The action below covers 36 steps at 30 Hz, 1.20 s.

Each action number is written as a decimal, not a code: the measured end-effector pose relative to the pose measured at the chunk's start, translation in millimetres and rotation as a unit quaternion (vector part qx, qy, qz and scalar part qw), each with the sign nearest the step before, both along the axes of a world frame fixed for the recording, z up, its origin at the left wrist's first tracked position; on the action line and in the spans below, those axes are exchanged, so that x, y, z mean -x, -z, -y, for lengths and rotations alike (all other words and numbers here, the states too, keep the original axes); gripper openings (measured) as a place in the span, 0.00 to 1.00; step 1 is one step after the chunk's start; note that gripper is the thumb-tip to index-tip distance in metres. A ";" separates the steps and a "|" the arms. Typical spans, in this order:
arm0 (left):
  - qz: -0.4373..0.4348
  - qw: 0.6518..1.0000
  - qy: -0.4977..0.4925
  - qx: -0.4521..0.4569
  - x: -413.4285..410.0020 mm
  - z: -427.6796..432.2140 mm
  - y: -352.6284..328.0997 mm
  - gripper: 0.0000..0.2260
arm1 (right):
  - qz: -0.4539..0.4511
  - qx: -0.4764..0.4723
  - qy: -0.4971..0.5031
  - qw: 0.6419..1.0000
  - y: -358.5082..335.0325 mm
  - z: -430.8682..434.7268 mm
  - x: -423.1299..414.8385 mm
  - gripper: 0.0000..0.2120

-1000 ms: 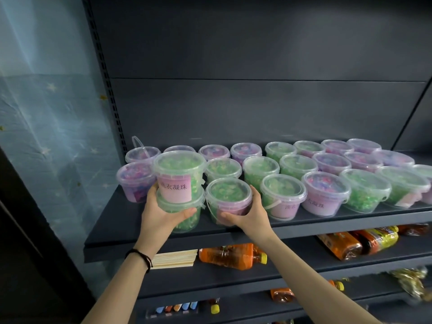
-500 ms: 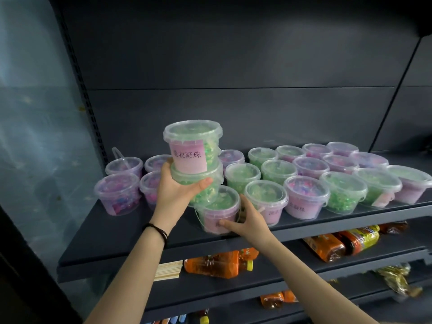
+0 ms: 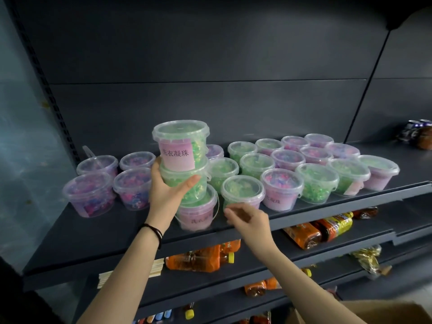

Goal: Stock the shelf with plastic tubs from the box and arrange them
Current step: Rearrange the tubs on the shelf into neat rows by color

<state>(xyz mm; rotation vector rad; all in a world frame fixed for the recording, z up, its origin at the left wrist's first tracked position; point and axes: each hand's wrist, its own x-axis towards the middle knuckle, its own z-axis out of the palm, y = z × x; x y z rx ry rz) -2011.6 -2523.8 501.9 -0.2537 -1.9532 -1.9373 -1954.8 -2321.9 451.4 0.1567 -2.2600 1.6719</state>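
Your right hand (image 3: 249, 218) has let go of the front tub it was gripping half a second ago. It now hangs in front of the shelf lip, below and right of the stacked pair (image 3: 183, 164). Its fingers are loosely curled around nothing and blurred.

That stacked pair is two clear, round, lidded plastic tubs of green beads, the upper one with a pink paper label. You still hold it raised, your left hand (image 3: 166, 197) wrapped around the lower tub with the thumb across its front. A black cord band (image 3: 153, 231) circles that wrist.

I count twenty more tubs standing on the dark grey metal shelf (image 3: 105, 235). One pink-labelled tub (image 3: 198, 213) with a thin handle sits directly under the stacked pair; I cannot tell whether they touch. Left of the stacked pair stand four purple-filled tubs (image 3: 90, 195), two by two. To the right are fifteen green and purple tubs (image 3: 318, 183) in three rows of five, packed rim to rim.

The front row right of the stacked pair stands close to the shelf's front edge. Down-left of the stacked pair, a broad bare strip of shelf runs to the left corner. Above the stacked pair only the back panel shows.

Below, several orange drink bottles (image 3: 198, 258) lie on lower shelves. A brown cardboard box (image 3: 378, 312) shows at the bottom right corner.
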 end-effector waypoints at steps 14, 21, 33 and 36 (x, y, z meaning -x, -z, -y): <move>0.028 0.994 -0.074 0.079 -10.6 -28.5 36.1 0.36 | 0.029 0.054 0.203 0.977 12.7 -114.1 48.0 0.57; 0.031 0.993 -0.074 0.082 -6.1 -39.5 31.2 0.41 | 0.009 0.049 0.178 0.983 16.9 -125.0 56.9 0.56; 0.025 0.984 -0.116 0.132 -16.4 -44.1 28.2 0.43 | -0.001 -0.009 0.071 0.997 11.9 -139.6 -24.5 0.52; 0.017 0.966 -0.210 0.153 -42.5 -49.5 40.1 0.45 | -0.012 -0.004 0.029 1.000 5.1 -121.5 -49.4 0.52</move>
